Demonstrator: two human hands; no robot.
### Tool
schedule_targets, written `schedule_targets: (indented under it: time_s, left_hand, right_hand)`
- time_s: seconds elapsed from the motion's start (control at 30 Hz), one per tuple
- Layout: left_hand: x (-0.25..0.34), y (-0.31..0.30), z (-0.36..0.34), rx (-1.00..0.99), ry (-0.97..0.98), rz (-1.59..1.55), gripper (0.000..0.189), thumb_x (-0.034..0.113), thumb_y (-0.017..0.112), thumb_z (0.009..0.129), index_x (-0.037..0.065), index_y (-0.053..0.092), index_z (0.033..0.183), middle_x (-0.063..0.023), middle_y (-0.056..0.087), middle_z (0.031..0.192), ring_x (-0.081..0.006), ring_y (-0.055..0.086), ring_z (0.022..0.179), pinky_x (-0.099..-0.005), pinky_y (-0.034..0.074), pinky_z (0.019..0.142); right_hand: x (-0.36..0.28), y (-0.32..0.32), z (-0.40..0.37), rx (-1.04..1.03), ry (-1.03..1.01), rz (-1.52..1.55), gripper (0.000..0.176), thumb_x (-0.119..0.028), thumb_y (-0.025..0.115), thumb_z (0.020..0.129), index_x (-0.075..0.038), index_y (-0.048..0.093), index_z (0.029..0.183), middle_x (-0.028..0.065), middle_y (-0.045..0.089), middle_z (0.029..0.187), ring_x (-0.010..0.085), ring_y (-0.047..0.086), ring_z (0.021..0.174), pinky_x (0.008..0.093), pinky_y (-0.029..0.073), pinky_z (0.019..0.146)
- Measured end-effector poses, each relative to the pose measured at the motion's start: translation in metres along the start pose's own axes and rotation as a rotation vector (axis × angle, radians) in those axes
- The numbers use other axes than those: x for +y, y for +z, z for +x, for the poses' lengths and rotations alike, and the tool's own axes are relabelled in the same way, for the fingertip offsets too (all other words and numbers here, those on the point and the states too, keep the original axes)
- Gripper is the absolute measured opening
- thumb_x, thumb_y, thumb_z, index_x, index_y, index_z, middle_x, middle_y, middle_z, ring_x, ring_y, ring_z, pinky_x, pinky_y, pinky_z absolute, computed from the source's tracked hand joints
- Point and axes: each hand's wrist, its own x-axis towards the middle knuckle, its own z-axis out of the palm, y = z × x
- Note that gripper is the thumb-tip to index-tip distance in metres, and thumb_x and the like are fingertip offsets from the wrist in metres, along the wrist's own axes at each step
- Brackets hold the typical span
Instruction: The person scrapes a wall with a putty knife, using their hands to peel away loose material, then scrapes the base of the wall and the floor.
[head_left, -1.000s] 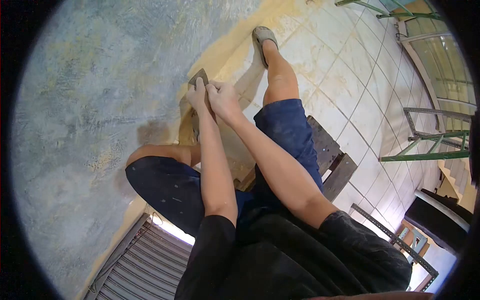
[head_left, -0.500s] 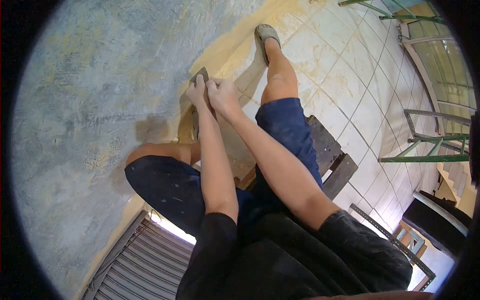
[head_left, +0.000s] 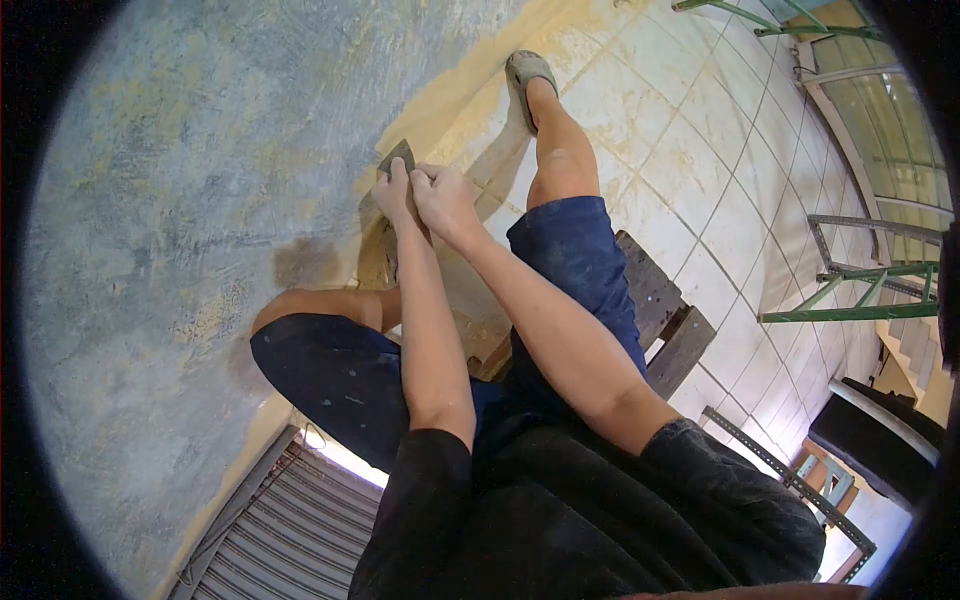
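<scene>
A flat grey scraper (head_left: 397, 154) shows its square blade at the foot of the blue-grey wall (head_left: 200, 180). My left hand (head_left: 392, 194) is closed on it, the thumb laid along the blade. Pressed close beside it, my right hand (head_left: 444, 204) has its fingers curled in, with its fingertips right at the blade's near corner. What lies inside the right fist is hidden. Both hands look dusty. A yellowish bare strip (head_left: 440, 105) runs along the wall's lower edge beside the blade.
White floor tiles (head_left: 690, 165) carry yellowish dust. I sit over a dark wooden stool (head_left: 650, 290), legs spread, one clog (head_left: 530, 70) near the wall. Green metal frames (head_left: 850, 305) stand at right, near a black-seated chair (head_left: 875, 440). A rolling shutter (head_left: 290, 520) is behind at lower left.
Both hands and the scraper have shifted very slightly down toward me along the wall's foot. The grip looks the same.
</scene>
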Motion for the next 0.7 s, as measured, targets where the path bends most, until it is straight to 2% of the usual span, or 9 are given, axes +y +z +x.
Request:
schedule_targets:
  time_s: [0.07,0.13,0.2,0.27,0.33,0.47,0.5,0.57,0.7]
  left_hand:
    - [0.035,-0.014,-0.022,0.028,-0.061,-0.098,0.043,0.03,0.065,0.083,-0.006,0.057,0.061,-0.004,0.053,0.054,-0.0147,0.048,0.052,-0.0368,0.039,0.052]
    - [0.039,-0.017,-0.02,0.047,-0.013,-0.079,0.042,0.029,0.065,0.082,-0.006,0.057,0.06,-0.0042,0.053,0.054,-0.0147,0.048,0.052,-0.0366,0.039,0.052]
    - [0.038,-0.014,-0.018,0.065,0.032,-0.063,0.041,0.028,0.065,0.082,-0.005,0.057,0.06,-0.0044,0.054,0.054,-0.0148,0.048,0.052,-0.0365,0.039,0.052]
    - [0.037,0.0,-0.014,0.083,-0.095,-0.254,0.041,0.028,0.066,0.082,-0.006,0.058,0.06,-0.0051,0.054,0.054,-0.0154,0.049,0.052,-0.0371,0.039,0.052]
    - [0.012,0.005,-0.005,0.056,-0.076,-0.222,0.043,0.029,0.067,0.083,-0.006,0.058,0.06,-0.0054,0.054,0.053,-0.0158,0.049,0.052,-0.0377,0.04,0.052]
    - [-0.029,0.002,0.015,0.002,0.003,-0.225,0.046,0.033,0.069,0.082,-0.007,0.059,0.061,-0.0065,0.054,0.053,-0.0171,0.049,0.052,-0.039,0.04,0.052]
    - [-0.018,-0.004,0.008,0.007,0.001,-0.219,0.046,0.033,0.069,0.082,-0.007,0.059,0.061,-0.0065,0.054,0.053,-0.0171,0.049,0.052,-0.039,0.04,0.052]
    - [0.017,-0.017,-0.01,0.023,0.016,-0.009,0.047,0.035,0.069,0.082,-0.008,0.061,0.063,-0.0076,0.055,0.053,-0.0179,0.05,0.052,-0.0394,0.041,0.053]
    - [-0.012,-0.011,0.005,-0.017,0.118,0.193,0.048,0.036,0.068,0.083,-0.008,0.061,0.063,-0.0085,0.055,0.054,-0.0183,0.05,0.052,-0.0396,0.041,0.054]
  right_hand:
    - [-0.007,0.001,-0.012,0.043,-0.088,-0.001,0.03,-0.022,0.05,0.089,0.003,0.067,0.089,0.0309,0.063,0.08,0.0436,0.066,0.079,0.0456,0.05,0.074]
    - [-0.011,0.002,-0.016,0.011,-0.095,0.072,0.03,-0.018,0.053,0.091,0.008,0.068,0.092,0.0226,0.065,0.072,0.0195,0.064,0.068,0.0374,0.049,0.068]
    - [-0.013,0.001,-0.006,-0.007,-0.075,0.025,0.03,-0.018,0.053,0.091,0.009,0.067,0.092,0.0237,0.065,0.072,0.0219,0.064,0.068,0.0386,0.049,0.069]
    - [-0.012,-0.004,0.004,-0.01,-0.044,-0.022,0.031,-0.018,0.052,0.091,0.009,0.067,0.091,0.0248,0.064,0.072,0.0242,0.064,0.067,0.0397,0.049,0.069]
    - [-0.008,-0.003,0.015,-0.089,0.071,-0.093,0.031,-0.018,0.053,0.091,0.01,0.066,0.093,0.0267,0.064,0.074,0.0276,0.065,0.07,0.0399,0.049,0.073]
    - [-0.001,0.001,-0.003,-0.04,-0.065,-0.099,0.03,-0.019,0.053,0.091,0.009,0.066,0.091,0.0262,0.064,0.075,0.0276,0.065,0.07,0.0397,0.049,0.072]
    - [-0.006,0.001,-0.012,0.02,-0.095,-0.021,0.03,-0.019,0.053,0.091,0.008,0.066,0.091,0.0262,0.064,0.074,0.0281,0.065,0.07,0.0397,0.049,0.071]
    - [-0.009,0.004,-0.017,0.072,-0.126,0.06,0.03,-0.019,0.053,0.091,0.008,0.066,0.09,0.0262,0.064,0.074,0.0285,0.065,0.07,0.0397,0.049,0.071]
    - [0.011,0.011,-0.002,0.008,-0.006,-0.017,0.03,-0.019,0.053,0.091,0.007,0.067,0.093,0.026,0.065,0.076,0.0283,0.066,0.071,0.0386,0.049,0.072]
